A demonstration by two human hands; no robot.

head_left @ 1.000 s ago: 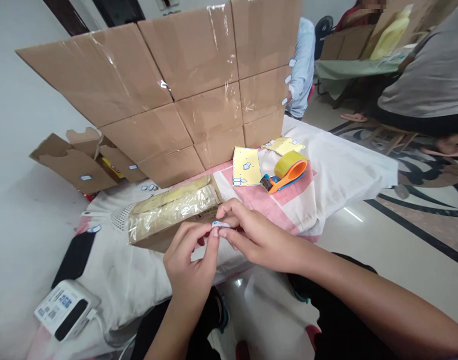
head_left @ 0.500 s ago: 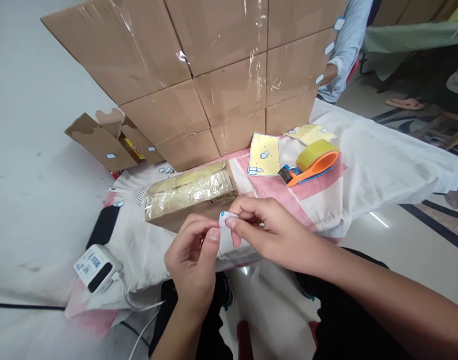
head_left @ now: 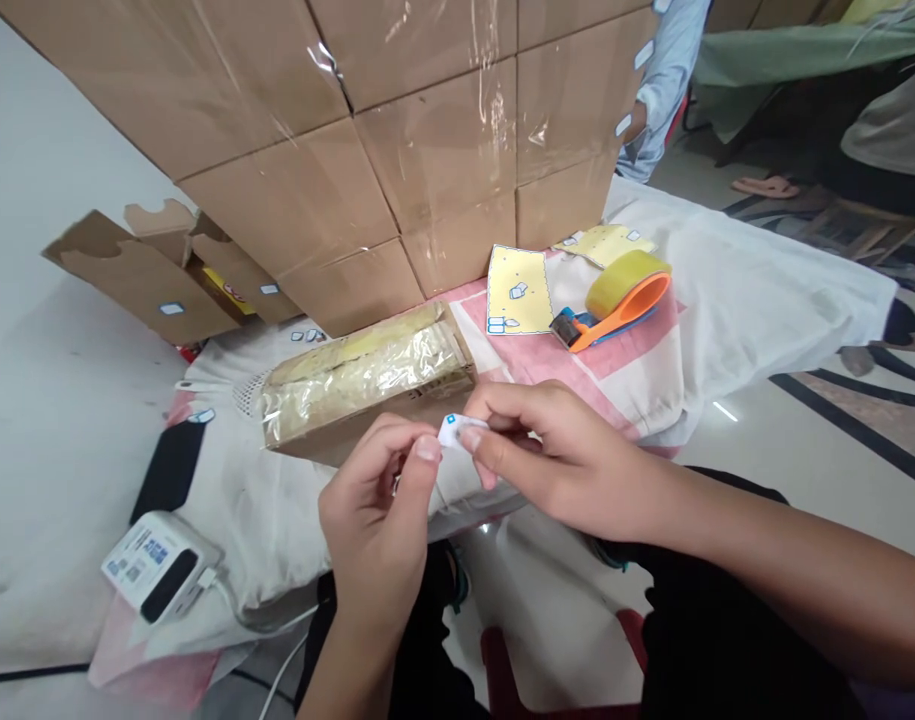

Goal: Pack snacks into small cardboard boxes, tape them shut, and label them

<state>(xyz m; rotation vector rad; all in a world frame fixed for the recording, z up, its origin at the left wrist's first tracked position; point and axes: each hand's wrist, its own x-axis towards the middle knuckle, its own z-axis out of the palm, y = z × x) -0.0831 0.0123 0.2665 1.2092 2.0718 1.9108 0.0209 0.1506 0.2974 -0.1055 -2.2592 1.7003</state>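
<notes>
Pale glossy floor (head_left: 67, 400), dark inlaid curves (head_left: 862, 420) at right, green-draped table (head_left: 787, 50) behind

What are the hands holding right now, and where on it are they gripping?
A small white sticker, pinched at its edge by the right hand fingertips; the left hand thumb and forefinger touch its other edge.

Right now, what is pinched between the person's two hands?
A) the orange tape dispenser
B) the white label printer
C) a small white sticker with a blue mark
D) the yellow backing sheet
C: the left hand and right hand pinch a small white sticker; the orange tape dispenser lies apart on the cloth.
</notes>
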